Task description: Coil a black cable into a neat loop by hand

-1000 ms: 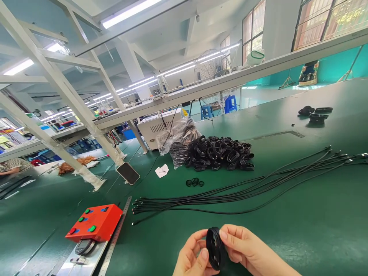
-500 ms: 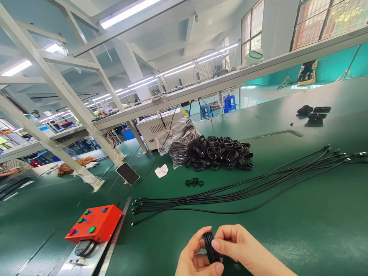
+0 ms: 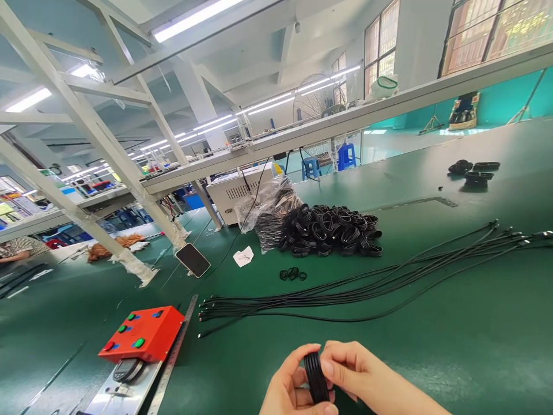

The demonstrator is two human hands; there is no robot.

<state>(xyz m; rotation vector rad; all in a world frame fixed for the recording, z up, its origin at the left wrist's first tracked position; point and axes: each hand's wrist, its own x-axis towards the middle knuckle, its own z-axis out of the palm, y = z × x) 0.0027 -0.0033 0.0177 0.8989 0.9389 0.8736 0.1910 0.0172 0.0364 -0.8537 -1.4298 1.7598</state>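
Green bench [image 3: 475, 346] — both hands [image 3: 319, 383] pinch black cable coil [image 3: 315, 376], edge-on, long axis upright.

The coil [image 3: 317, 377] I pinch is black. Beyond it, black cables [image 3: 345, 295] cross my dark green table [image 3: 475, 346]. Left of it, an orange-red box [image 3: 149, 328] bears green, blue and red buttons [image 3: 138, 343].
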